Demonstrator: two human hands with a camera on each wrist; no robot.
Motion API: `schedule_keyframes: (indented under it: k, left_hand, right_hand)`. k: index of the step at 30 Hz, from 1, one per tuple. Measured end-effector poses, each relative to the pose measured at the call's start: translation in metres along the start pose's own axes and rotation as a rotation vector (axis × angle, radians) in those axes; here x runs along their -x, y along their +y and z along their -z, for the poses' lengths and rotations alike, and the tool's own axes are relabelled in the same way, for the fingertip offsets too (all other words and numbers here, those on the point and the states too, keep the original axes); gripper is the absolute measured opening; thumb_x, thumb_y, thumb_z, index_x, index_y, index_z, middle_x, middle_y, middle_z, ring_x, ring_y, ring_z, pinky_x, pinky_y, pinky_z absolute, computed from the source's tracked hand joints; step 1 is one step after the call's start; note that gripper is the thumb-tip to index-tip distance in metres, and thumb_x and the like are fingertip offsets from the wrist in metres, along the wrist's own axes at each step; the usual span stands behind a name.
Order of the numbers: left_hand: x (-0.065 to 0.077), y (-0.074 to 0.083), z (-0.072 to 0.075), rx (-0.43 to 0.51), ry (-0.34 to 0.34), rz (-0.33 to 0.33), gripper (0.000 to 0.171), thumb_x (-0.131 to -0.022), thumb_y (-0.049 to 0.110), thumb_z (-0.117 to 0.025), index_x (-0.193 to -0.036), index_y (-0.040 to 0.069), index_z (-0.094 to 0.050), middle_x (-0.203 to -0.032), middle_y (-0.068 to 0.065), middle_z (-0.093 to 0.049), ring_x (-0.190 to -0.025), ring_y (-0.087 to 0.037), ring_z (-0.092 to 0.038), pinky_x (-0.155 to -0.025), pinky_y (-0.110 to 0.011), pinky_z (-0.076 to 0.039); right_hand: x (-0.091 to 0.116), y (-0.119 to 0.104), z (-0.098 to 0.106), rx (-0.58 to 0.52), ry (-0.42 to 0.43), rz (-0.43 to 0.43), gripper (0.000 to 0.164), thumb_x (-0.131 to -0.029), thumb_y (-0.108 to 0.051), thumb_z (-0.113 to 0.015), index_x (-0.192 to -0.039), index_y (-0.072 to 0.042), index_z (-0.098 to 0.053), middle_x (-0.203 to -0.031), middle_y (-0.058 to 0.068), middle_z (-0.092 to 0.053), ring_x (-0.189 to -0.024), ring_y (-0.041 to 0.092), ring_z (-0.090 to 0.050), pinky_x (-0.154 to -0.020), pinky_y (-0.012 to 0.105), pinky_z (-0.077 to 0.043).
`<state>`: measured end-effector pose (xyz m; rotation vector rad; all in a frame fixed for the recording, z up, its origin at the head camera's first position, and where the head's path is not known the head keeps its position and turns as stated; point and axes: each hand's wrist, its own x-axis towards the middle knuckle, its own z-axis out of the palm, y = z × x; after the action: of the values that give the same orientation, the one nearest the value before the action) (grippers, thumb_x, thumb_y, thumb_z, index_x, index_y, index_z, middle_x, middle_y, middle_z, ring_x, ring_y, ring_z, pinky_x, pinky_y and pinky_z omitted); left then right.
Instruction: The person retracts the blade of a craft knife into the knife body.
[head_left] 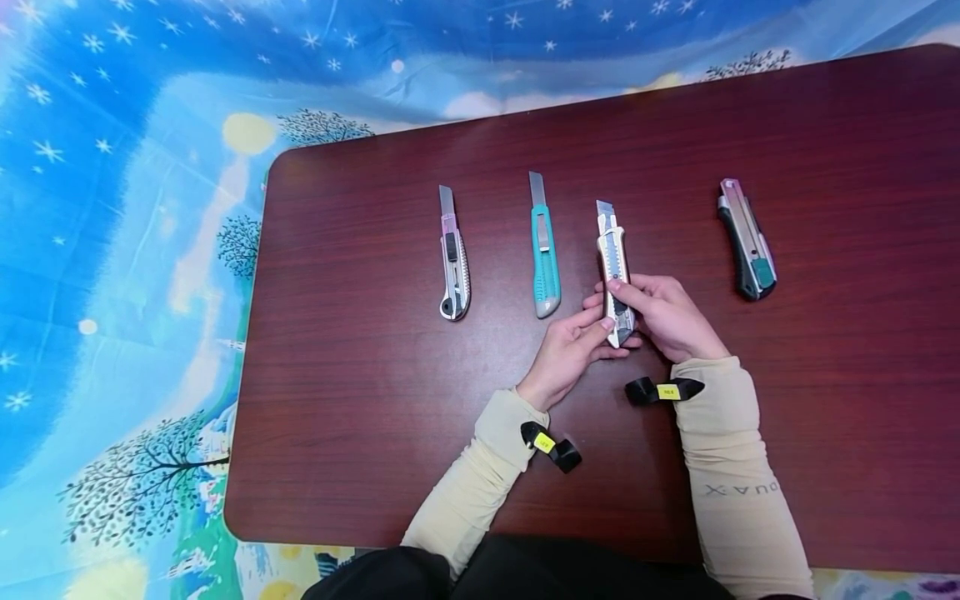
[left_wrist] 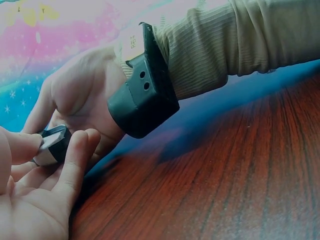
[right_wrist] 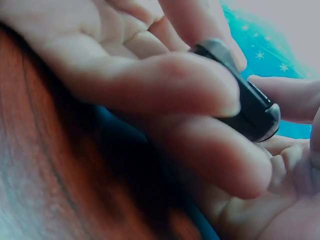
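Note:
A white and silver box cutter (head_left: 613,246) is held by both hands, its short length of blade (head_left: 604,214) pointing away from the body. My left hand (head_left: 573,346) grips its lower end, with the thumb lying along the side. My right hand (head_left: 671,312) holds the handle from the right, thumb on the front face near the slider. The dark end of the cutter (left_wrist: 60,142) shows between the fingers in the left wrist view. In the right wrist view, fingers partly cover the black end of the cutter (right_wrist: 255,115).
Left of the hands lie a teal box cutter (head_left: 547,262) and a grey one with a black slider (head_left: 453,267), blades out. To the right lies a black and silver cutter (head_left: 747,242) with a green end. All lie on a dark red wooden table (head_left: 360,400).

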<state>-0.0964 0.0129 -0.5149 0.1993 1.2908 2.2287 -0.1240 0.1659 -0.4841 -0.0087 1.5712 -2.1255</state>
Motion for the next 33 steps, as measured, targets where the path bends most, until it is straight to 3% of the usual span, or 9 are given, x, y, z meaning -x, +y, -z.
schedule_keyframes:
  k: [7, 18, 29, 33]
  left_hand:
    - [-0.0011, -0.0026, 0.0012, 0.001, 0.004, 0.002, 0.039, -0.095, 0.015, -0.044, -0.130, -0.001, -0.042, -0.119, -0.028, -0.053, -0.094, -0.026, -0.063, -0.083, -0.037, -0.054]
    - [-0.0012, -0.0036, 0.0017, -0.011, 0.010, 0.005, 0.038, -0.095, 0.017, -0.042, -0.128, -0.002, -0.043, -0.117, -0.029, -0.053, -0.098, -0.037, -0.060, -0.085, -0.041, -0.053]
    - [-0.0006, -0.0053, 0.0012, 0.010, 0.045, 0.016, 0.037, -0.094, 0.022, -0.046, -0.124, 0.001, -0.049, -0.113, -0.027, -0.056, -0.089, -0.023, -0.065, -0.083, -0.039, -0.053]
    - [-0.0007, -0.0047, 0.0012, -0.001, 0.042, 0.000, 0.038, -0.094, 0.024, -0.045, -0.124, 0.001, -0.049, -0.113, -0.028, -0.056, -0.090, -0.024, -0.064, -0.084, -0.040, -0.053]
  right_hand:
    - [0.0000, -0.0002, 0.0001, -0.031, -0.019, 0.003, 0.034, -0.092, -0.015, -0.050, -0.113, 0.012, -0.049, -0.095, 0.009, -0.069, -0.081, 0.012, -0.065, -0.067, 0.023, -0.055]
    - [0.0027, -0.0019, -0.0007, -0.026, -0.041, 0.009, 0.043, -0.091, -0.012, -0.051, -0.120, 0.018, -0.038, -0.098, 0.009, -0.068, -0.086, 0.013, -0.065, -0.069, 0.023, -0.055]
    - [0.0023, -0.0020, 0.0029, -0.016, -0.110, 0.045, 0.045, -0.091, -0.008, -0.050, -0.123, 0.019, -0.033, -0.106, 0.013, -0.065, -0.091, 0.017, -0.064, -0.075, 0.024, -0.055]
    - [0.0024, -0.0028, 0.0039, -0.017, -0.131, 0.043, 0.045, -0.091, -0.006, -0.050, -0.124, 0.018, -0.032, -0.110, 0.014, -0.063, -0.095, 0.018, -0.063, -0.077, 0.025, -0.054]
